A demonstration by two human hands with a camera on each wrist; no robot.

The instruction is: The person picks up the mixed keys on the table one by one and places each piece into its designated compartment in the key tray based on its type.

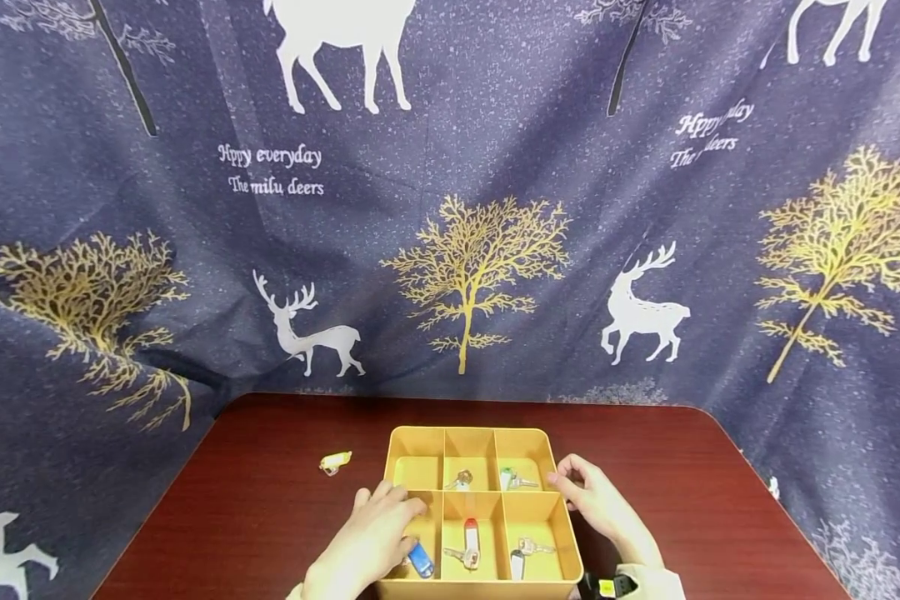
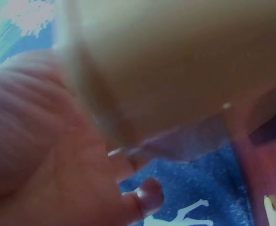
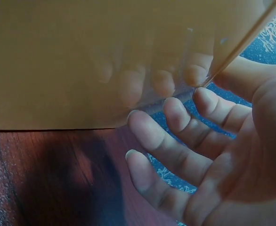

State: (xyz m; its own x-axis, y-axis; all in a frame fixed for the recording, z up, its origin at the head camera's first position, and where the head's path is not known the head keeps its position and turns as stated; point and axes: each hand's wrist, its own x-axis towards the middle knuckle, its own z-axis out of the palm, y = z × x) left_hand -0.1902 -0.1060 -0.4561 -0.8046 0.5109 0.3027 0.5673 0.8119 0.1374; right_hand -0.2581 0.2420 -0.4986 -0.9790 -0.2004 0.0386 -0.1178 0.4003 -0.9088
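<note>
A yellow organizer box (image 1: 444, 467) with six compartments stands on the table. My left hand (image 1: 367, 533) is over its left wall, fingers spread above the front left compartment, thumb near a blue key tag (image 1: 420, 560). Whether the thumb touches the tag cannot be told. In the left wrist view the left hand (image 2: 44, 141) lies close to the blurred box wall (image 2: 175, 70). At the right rim, my right hand (image 1: 596, 500) holds the box, thumb over the edge. The right wrist view shows curved fingers (image 3: 150, 132) outside the glossy wall (image 3: 58, 70), some apart from it.
Keys with a red tag (image 1: 471, 533), a black-and-white tag (image 1: 517, 562) and a green-and-white tag (image 1: 507, 478) lie in separate compartments, another key (image 1: 462, 478) at back middle. A yellow-tagged key (image 1: 335, 461) rests on the red-brown table (image 1: 270, 517). Deer-patterned cloth (image 1: 495, 150) hangs behind.
</note>
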